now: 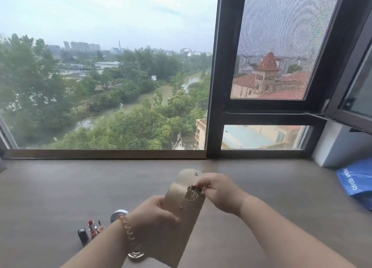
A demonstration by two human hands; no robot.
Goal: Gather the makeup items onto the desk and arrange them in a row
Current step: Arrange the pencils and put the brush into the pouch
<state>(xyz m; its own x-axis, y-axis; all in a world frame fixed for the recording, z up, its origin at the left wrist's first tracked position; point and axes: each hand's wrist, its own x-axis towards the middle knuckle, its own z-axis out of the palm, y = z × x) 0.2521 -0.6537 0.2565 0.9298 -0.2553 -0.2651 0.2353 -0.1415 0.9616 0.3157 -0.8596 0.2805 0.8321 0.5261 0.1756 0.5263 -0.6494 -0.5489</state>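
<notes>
My left hand (159, 215) grips a beige brush case (181, 199) held upright above the grey-brown desk (271, 187); its flap is folded back. My right hand (217, 191) pinches the ends of the gold-handled makeup brushes (192, 193) that stick out of the case's open mouth. On the desk at lower left lie a black lipstick tube (83, 235), a few small red and peach lip items (94, 228) and a round silver compact (118, 214), partly hidden behind my left wrist.
A blue plastic bag (357, 184) lies at the desk's right edge beside a white wall block (338, 147). A large window with a dark frame (216, 86) runs along the back of the desk.
</notes>
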